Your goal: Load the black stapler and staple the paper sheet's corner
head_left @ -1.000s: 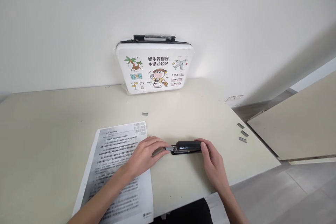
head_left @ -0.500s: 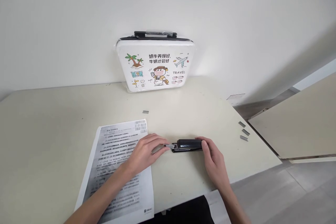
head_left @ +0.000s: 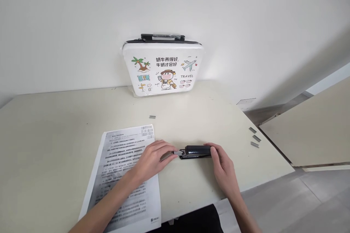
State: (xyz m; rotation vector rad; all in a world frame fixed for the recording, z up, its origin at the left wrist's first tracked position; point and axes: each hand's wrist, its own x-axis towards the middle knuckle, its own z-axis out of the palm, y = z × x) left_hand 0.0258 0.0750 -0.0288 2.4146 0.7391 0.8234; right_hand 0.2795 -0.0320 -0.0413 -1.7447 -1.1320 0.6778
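A black stapler (head_left: 198,150) lies on its long side over the table, its body pointing left and right. My right hand (head_left: 222,162) is closed around its right end, thumb in front and fingers behind. At the left end, my left hand (head_left: 155,158) pinches a small grey metal strip (head_left: 178,153), which looks like a strip of staples, between thumb and fingertips. The strip meets the stapler's end; how far it reaches inside is hidden. Beneath my left forearm lies a printed sheet of paper (head_left: 120,196), partly covered by it.
A white cartoon-printed case (head_left: 164,52) with a black handle leans against the wall. One staple strip (head_left: 152,117) lies beyond the paper; three more, including a staple strip (head_left: 256,138), lie near the table's right edge. A pale panel (head_left: 314,127) stands to the right.
Both hands and the stapler keep nearly the same pose. The whole view has shifted very slightly.
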